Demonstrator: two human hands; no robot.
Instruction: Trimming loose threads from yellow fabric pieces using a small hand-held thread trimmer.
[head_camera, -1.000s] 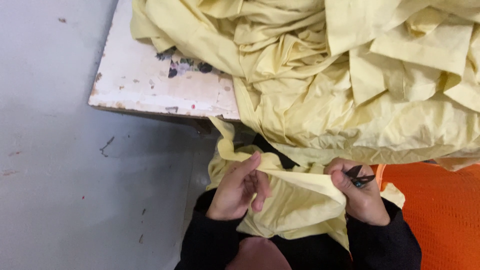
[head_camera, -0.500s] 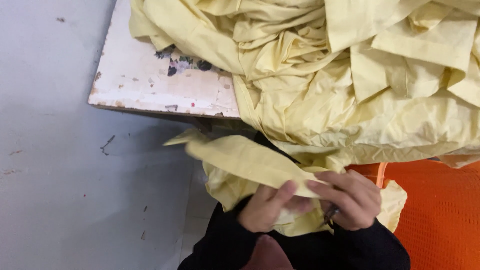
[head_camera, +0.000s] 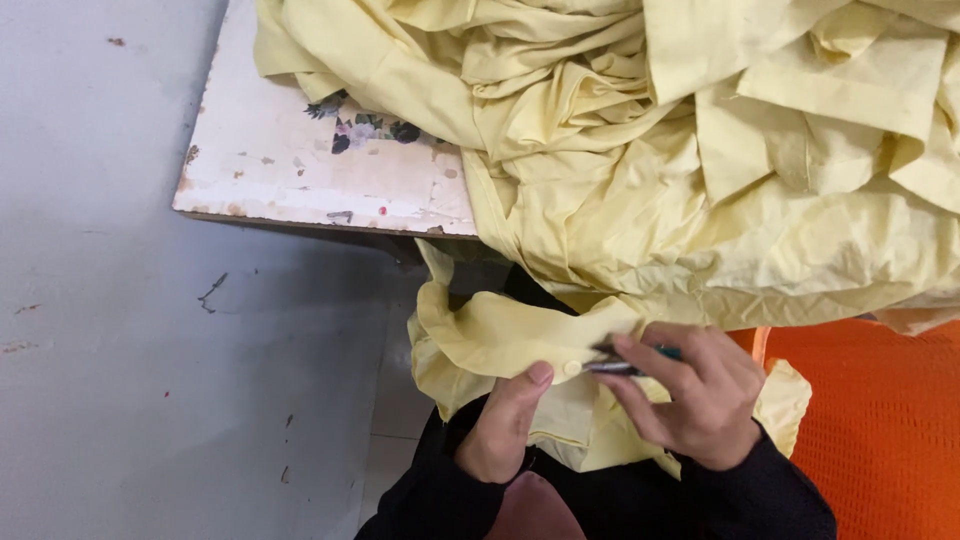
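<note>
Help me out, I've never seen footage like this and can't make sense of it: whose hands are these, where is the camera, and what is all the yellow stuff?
The camera sits on a person's head and looks down, so these are that person's own bare hands, in dark sleeves. The left hand pinches a piece of pale yellow fabric beside a small button. The right hand holds a small dark metal tool, likely thread snips, with its tip at that button. Above, a big heap of yellow garments lies on a worn white table. An orange mesh surface is at the right.
</note>
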